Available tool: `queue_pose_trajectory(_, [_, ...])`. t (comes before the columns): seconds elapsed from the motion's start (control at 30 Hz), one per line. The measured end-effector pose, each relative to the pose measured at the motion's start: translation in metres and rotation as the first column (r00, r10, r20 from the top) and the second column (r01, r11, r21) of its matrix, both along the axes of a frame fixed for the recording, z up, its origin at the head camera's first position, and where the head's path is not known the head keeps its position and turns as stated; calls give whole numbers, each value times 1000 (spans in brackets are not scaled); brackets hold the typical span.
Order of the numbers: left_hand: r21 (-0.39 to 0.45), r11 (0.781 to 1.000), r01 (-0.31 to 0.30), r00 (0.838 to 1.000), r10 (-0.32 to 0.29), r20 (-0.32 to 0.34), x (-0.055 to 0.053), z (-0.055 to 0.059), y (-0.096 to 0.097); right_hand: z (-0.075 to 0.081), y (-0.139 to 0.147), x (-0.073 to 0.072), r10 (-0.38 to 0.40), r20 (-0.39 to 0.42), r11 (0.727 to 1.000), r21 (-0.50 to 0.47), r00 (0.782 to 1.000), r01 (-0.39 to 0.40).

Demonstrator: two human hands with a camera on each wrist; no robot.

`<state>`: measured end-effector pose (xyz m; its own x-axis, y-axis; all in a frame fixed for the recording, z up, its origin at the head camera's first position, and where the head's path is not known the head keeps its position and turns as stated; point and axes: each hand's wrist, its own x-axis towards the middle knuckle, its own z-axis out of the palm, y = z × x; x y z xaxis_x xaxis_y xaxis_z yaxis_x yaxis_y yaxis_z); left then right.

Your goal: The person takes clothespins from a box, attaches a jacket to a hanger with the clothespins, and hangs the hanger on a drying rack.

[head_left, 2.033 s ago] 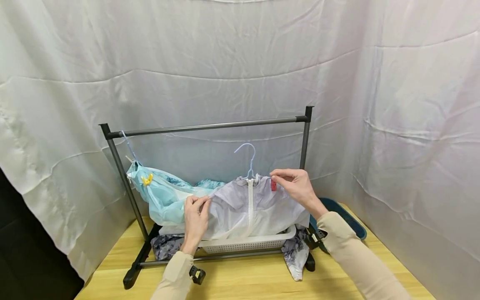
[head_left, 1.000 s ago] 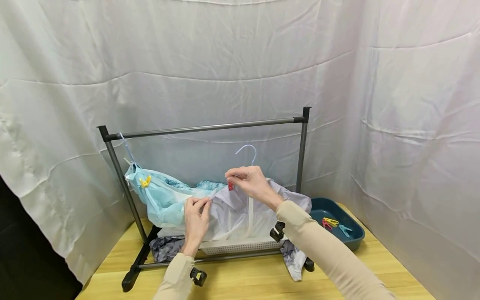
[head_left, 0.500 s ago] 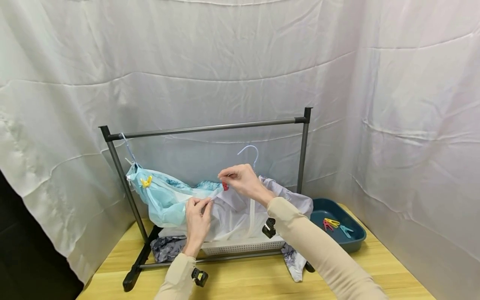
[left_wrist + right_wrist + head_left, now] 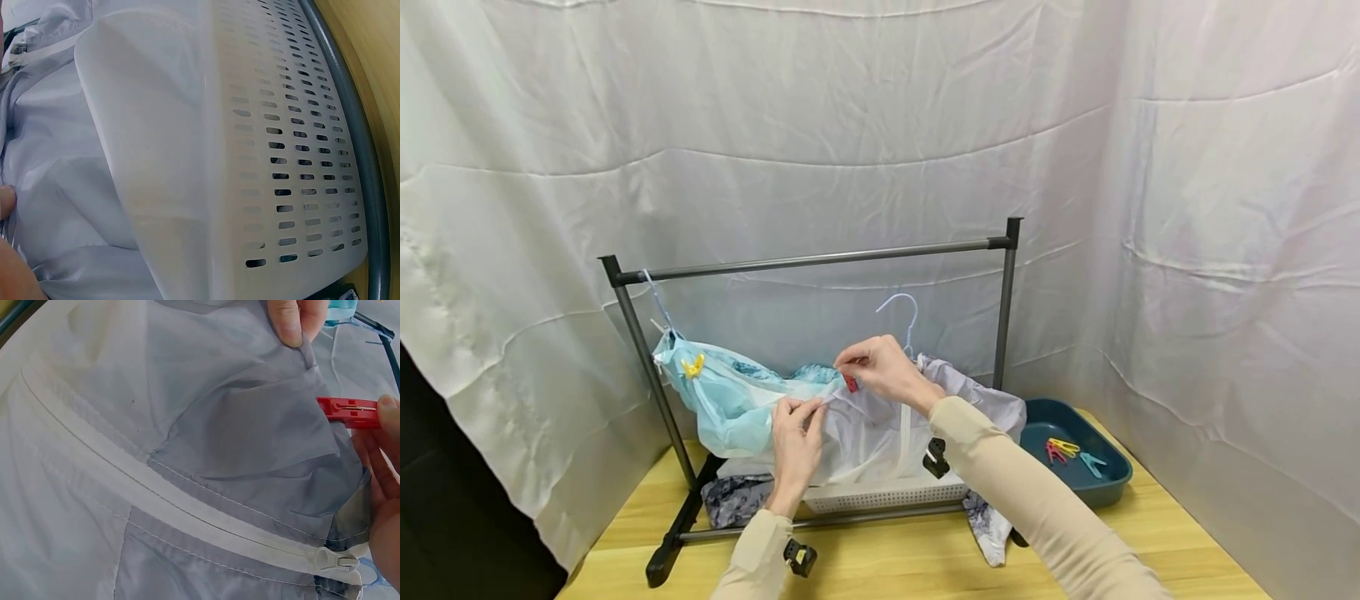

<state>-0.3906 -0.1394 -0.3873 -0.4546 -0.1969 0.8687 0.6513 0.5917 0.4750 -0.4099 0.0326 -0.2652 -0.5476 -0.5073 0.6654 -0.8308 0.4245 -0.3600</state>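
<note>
**Red plastic clothespin (image 4: 350, 412) at the upper-left edge of the lilac-and-white zip-front jacket (image 4: 857, 446)**

Left of the jacket in the head view, a turquoise-and-white garment (image 4: 730, 421) hangs from the grey metal rack (image 4: 820, 258), with a yellow plastic clip (image 4: 693, 367) on its front. At the jacket's left edge, the left hand (image 4: 796, 442) pinches the thin fabric between thumb and fingers. Just right of that hand, left of the jacket's white zipper (image 4: 169, 494), the clothespin is held by the right hand (image 4: 883, 367), gripped at its handle end; its other end meets the jacket's edge, though I cannot tell whether it has clamped the cloth. A pale blue hanger hook (image 4: 916, 312) rises above the jacket. To the jacket's right, a dark teal plastic tray (image 4: 1093, 497) holds pink, yellow and light-blue clips (image 4: 1063, 446).

Two seconds ago the right hand held a red clothespin right of the zipper; now it is left of it, while the left hand keeps its pinch at the same spot.
</note>
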Motion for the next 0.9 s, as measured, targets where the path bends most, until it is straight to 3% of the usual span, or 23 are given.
queue_pose_trajectory(0.33, [5,1000,6,1000,-6,5,1,0,2,3,1,-1,-61,-14,992,110,998,62])
queue_pose_trajectory(0.7, [30,999,17,1000,-17,15,0,-3,3,7,-1,1,-48,-15,982,182,999,50])
queue_pose_trajectory(0.9, [87,996,28,999,-31,25,-1,-5,2,9,-5,2,-6,-106,959,280,994,35])
